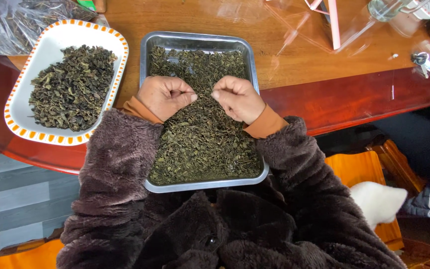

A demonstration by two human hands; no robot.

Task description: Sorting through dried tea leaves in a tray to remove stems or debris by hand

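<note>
A steel tray [200, 41] full of dark green dried tea leaves [200, 144] lies in front of me, overhanging the table's front edge. My left hand [164, 96] and my right hand [237, 98] hover over the middle of the leaves, both with fingers curled in and thumb tips pressed to fingertips, facing each other a small gap apart. Whether a leaf is pinched in either hand is too small to tell. Fuzzy brown sleeves with orange cuffs cover my arms.
A white oval dish with an orange rim [46, 50] holds a heap of dried leaves at the left. A clear bag of leaves [11, 22] lies at the far left corner. Clear plastic boxes [294, 25] and keys [424, 61] sit at the right. An orange stool [359, 172] stands below.
</note>
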